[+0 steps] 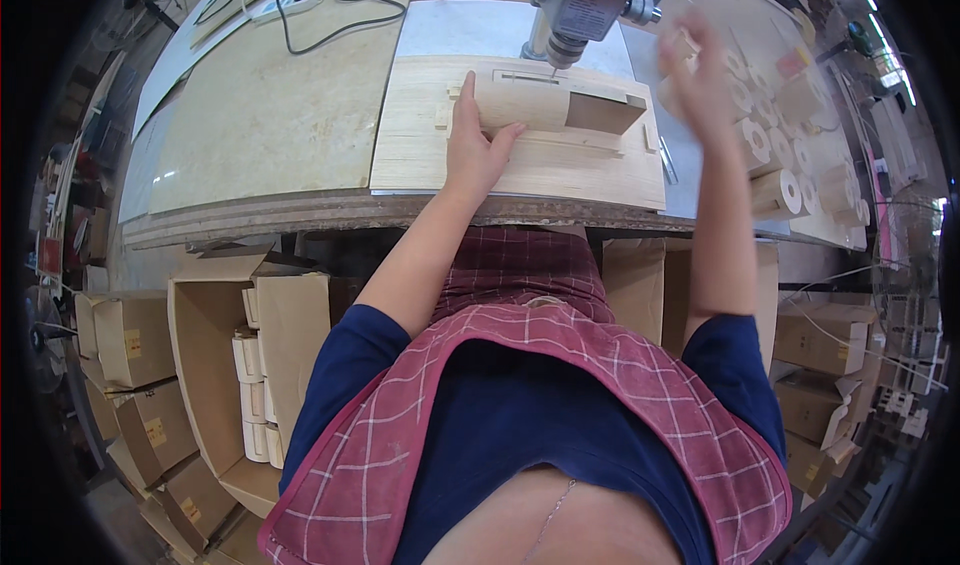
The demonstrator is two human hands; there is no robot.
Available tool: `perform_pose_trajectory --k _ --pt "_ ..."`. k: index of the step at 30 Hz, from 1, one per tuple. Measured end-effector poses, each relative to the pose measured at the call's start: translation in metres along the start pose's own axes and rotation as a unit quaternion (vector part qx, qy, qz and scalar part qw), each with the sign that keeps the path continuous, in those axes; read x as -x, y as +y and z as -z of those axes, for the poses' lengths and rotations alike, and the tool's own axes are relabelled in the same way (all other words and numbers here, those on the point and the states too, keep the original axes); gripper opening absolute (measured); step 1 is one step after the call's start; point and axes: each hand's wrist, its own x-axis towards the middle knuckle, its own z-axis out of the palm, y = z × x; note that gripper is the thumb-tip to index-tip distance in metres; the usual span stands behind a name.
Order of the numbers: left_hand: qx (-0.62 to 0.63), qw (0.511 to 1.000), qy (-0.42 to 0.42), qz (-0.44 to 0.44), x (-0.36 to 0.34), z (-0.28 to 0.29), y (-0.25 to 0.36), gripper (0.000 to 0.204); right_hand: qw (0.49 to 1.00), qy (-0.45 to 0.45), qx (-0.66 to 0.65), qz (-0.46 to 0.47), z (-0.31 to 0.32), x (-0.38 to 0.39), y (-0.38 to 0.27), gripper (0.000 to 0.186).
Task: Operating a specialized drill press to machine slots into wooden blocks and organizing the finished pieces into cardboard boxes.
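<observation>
Right below the drill (597, 7) lies your pale wooden block (525, 108), set on a wide, flat wooden board (430, 170). The block has a long, thin slot (530, 78) in it, and the skinny drill bit (555, 71) points down close to that slot; the tip is too small to tell if it touches the wood. On the side nearer to you than the drill, your left hand (478, 150) holds the left end of the block, with the thumb lying on the near side and one finger stretched straight up along the end. Just right of the drill, your right hand (692, 63) is up off the block. It looks blurry, so you cannot tell if it is holding something or has let go. Farther right of the drill, lots of round, pale wooden pieces (790, 193) sit in a big bunch, some with holes in their ends. A thin metal strip (668, 160) lies on the near right side of the drill, just beside the board. Far to the left of the drill, a black cord (368, 22) curls across the table (270, 115) near a white power strip (283, 3). Lower than the drill and to its left, an open cardboard box (210, 365) has more pale wooden rolls (250, 402) stacked inside.
</observation>
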Motion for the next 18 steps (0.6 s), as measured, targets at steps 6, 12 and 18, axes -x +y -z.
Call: perform_pose_trajectory --k 6,12,18 --pt "0.006 0.999 -0.019 0.025 -0.003 -0.001 0.01 0.088 0.998 0.041 -0.042 -0.038 0.05 -0.122 -0.075 0.036" --pt "0.003 1.0 -0.013 0.021 -0.003 0.0 0.008 0.087 0.98 -0.144 0.06 -0.127 0.033 -0.142 -0.074 0.038" --pt "0.009 1.0 -0.017 0.017 -0.003 -0.002 0.012 0.087 0.978 -0.111 0.175 -0.035 0.052 -0.106 -0.123 0.033"
